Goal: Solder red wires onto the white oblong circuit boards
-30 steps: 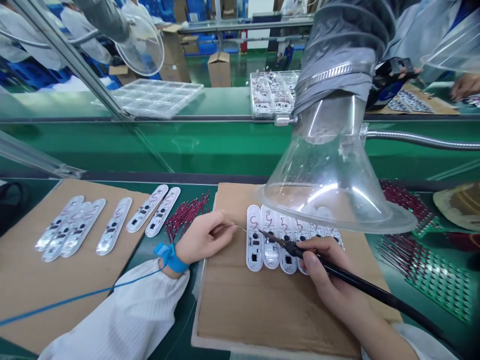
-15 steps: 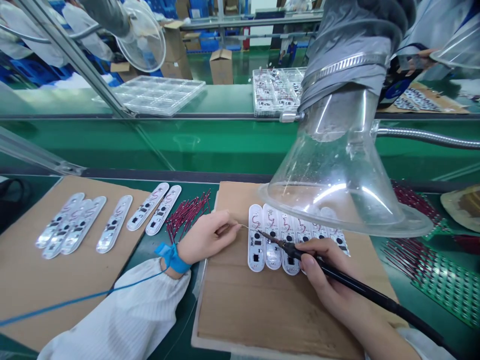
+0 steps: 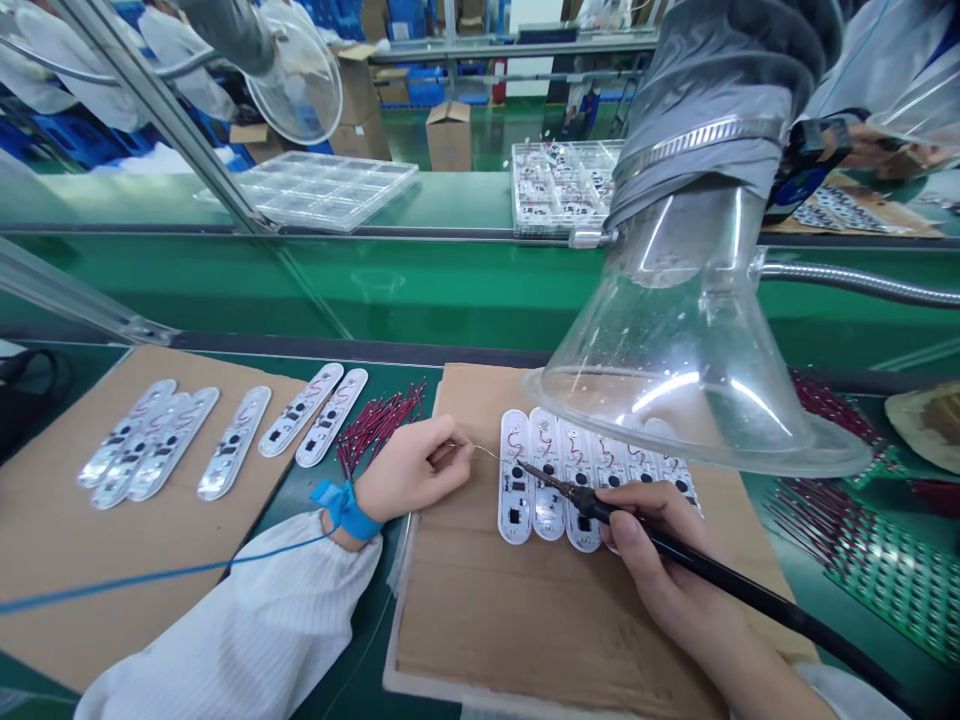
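Observation:
My right hand [image 3: 664, 545] grips a black soldering iron [image 3: 581, 498], whose tip meets the upper part of the leftmost white circuit board [image 3: 515, 480]. Several such oblong boards lie side by side, each with a short red wire and black parts. Pinched in the fingers of my left hand [image 3: 424, 462] is a thin solder wire [image 3: 486, 452], its end reaching the same board near the iron's tip. A blue wrist strap [image 3: 346, 512] with a cord circles my left wrist. Under the boards lies a brown cardboard sheet [image 3: 540, 620].
A clear fume hood [image 3: 675, 370] hangs over the right-hand boards. Red wires [image 3: 379, 425] are heaped behind my left hand. More boards [image 3: 234, 445] lie on the left cardboard [image 3: 172, 570]. Green perforated panels [image 3: 900, 570] sit at right. Another person's hand [image 3: 900, 155] shows beyond the partition.
My left hand has drawn back slightly to the left from the boards, so more solder wire shows. The iron stays on the leftmost board. The whole view has shifted a little.

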Demonstrator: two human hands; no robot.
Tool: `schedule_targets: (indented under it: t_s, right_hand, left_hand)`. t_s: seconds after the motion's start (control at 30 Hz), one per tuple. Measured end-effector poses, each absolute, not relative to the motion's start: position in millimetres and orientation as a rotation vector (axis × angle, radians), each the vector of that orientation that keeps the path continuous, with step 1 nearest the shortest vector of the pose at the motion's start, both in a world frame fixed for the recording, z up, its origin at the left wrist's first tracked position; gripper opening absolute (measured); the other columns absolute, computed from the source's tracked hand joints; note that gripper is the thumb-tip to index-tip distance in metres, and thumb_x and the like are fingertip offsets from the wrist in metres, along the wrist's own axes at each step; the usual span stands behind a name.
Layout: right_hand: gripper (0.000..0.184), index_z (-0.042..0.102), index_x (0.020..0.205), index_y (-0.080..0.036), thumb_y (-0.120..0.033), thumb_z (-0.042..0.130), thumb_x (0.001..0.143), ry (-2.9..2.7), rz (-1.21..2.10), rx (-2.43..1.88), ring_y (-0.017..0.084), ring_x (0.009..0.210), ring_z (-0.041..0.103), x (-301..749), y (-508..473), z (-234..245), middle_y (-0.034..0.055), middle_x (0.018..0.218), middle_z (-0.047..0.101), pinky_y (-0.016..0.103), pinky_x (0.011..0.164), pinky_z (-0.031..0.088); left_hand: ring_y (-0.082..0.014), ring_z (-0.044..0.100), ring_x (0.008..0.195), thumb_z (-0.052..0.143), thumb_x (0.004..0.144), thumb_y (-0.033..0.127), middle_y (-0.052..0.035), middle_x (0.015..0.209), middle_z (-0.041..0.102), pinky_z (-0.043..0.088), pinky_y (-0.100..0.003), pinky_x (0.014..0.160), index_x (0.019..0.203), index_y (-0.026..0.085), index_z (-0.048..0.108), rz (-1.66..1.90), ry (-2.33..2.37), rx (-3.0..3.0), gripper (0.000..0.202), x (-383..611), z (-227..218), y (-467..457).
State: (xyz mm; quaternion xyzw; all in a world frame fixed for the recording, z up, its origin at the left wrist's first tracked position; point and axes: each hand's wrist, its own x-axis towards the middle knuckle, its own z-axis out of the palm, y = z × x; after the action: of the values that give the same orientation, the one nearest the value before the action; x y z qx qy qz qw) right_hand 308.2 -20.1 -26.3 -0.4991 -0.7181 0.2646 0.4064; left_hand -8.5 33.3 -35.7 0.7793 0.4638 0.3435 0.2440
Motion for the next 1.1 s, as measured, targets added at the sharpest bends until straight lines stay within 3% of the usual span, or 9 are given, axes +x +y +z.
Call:
schedule_targets:
  t_s: [0.57,0.8,0.93,1.1]
  right_hand:
    - [0.017,0.076,0.11,-0.029,-0.043,0.067,0.109,-1.907,0.697,-1.288,0.021,0.073,0.08,304.9,-16.1,-23.0,0.0025,0.089,0.083,0.028,0.063,0.065]
    - [0.022,0.078,0.108,-0.029,-0.048,0.067,0.109,-1.927,0.712,-1.309,0.022,0.074,0.08,301.7,-17.4,-17.5,0.0032,0.089,0.083,0.031,0.065,0.065]
    - [0.024,0.079,0.108,-0.03,-0.05,0.067,0.108,-1.938,0.743,-1.33,0.025,0.08,0.082,300.5,-16.5,-12.8,0.0043,0.093,0.084,0.034,0.07,0.067]
    - [0.017,0.076,0.113,-0.032,-0.046,0.068,0.11,-1.877,0.629,-1.269,0.022,0.077,0.081,315.5,-24.9,-21.9,0.0016,0.091,0.082,0.03,0.069,0.066]
  left_hand:
    - [-0.0095,0.039,0.055,0.059,0.098,0.023,0.007,0.065,0.047,0.031,-0.023,0.056,0.081,0.021,0.059,0.821,1.272,2.153,0.017,-8.3,-34.7,33.2]
    - [-0.0141,0.057,0.072,0.052,0.11,0.024,0.0004,0.083,0.061,0.048,-0.029,0.071,0.103,0.021,0.065,1.293,1.372,1.822,0.014,-6.0,-31.9,35.7]
    - [-0.0125,0.047,0.063,0.061,0.107,0.029,0.0036,0.073,0.052,0.042,-0.028,0.063,0.103,0.021,0.068,1.267,1.33,1.77,0.011,-3.7,-32.8,34.5]
    - [-0.0087,0.034,0.054,0.062,0.1,0.022,0.0081,0.067,0.042,0.031,-0.024,0.053,0.093,0.022,0.058,1.142,1.172,1.869,0.008,-4.4,-29.2,25.9]
